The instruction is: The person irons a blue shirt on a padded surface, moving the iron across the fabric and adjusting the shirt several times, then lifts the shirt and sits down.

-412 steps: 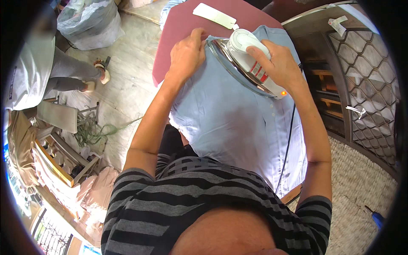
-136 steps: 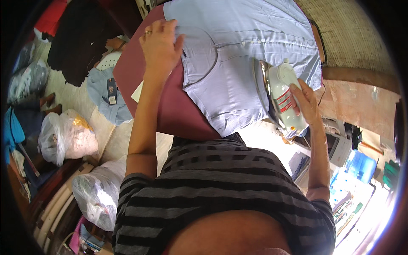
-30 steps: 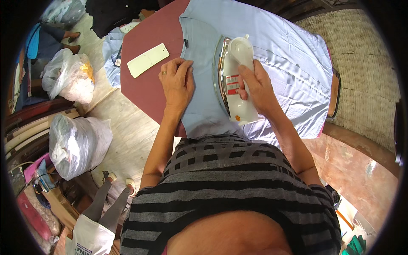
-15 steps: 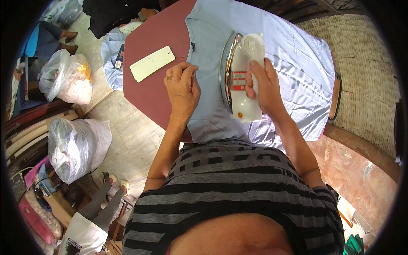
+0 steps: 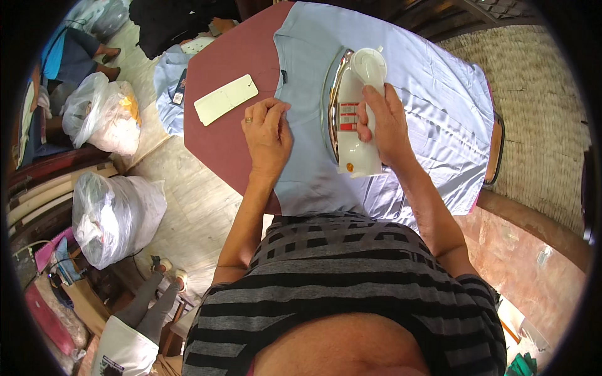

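A light blue garment (image 5: 320, 62), probably a shirt, lies spread over a dark red padded board (image 5: 219, 147). My right hand (image 5: 385, 125) is wrapped round the handle of a white clothes iron (image 5: 360, 156) with a shiny metal rim, which rests on the garment. At the garment's left edge, just below its neckline, my left hand (image 5: 268, 135) has its fingers curled and pinched together on the cloth. Its fingertips are partly hidden. Left of the neckline, a pale rectangular tag (image 5: 226, 100) lies on the bare red cover, and a thin string runs from it toward the garment.
Another light blue garment (image 5: 168, 88) hangs beside the board's far left side. Full plastic bags (image 5: 113, 219) stand on the floor at left. Other people's legs (image 5: 147, 307) show at lower left and upper left. A woven mat (image 5: 520, 106) lies at right.
The iron and my right hand have shifted slightly to the left over the garment. My left hand stays at the garment's edge. The whole view has moved a little.
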A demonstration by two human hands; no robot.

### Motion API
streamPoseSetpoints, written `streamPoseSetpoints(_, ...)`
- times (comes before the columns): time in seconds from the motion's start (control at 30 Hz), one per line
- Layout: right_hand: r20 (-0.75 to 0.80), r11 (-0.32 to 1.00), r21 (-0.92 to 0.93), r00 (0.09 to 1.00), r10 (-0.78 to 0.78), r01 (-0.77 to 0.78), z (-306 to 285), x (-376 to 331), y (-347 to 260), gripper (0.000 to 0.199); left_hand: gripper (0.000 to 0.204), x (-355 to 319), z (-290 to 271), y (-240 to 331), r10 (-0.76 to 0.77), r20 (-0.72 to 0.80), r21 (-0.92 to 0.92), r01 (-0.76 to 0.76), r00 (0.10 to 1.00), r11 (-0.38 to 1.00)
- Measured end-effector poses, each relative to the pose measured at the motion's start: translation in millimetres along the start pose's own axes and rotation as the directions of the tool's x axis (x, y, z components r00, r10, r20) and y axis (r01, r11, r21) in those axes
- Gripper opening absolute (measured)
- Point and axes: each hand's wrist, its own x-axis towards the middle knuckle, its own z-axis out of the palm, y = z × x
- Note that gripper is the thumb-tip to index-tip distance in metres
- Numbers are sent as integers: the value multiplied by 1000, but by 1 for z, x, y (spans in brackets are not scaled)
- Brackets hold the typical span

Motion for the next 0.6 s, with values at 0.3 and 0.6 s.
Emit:
streamPoseSetpoints(0.3,157,988,24,976,148,-154,-58,-52,11,23,19,0,0,-1,22,-36,-26,-23,999,999)
streamPoseSetpoints(0.6,116,982,-45,975,188,-183,-179,-109,-8,24,21,3,12,53,126,10,56,-127,992,990)
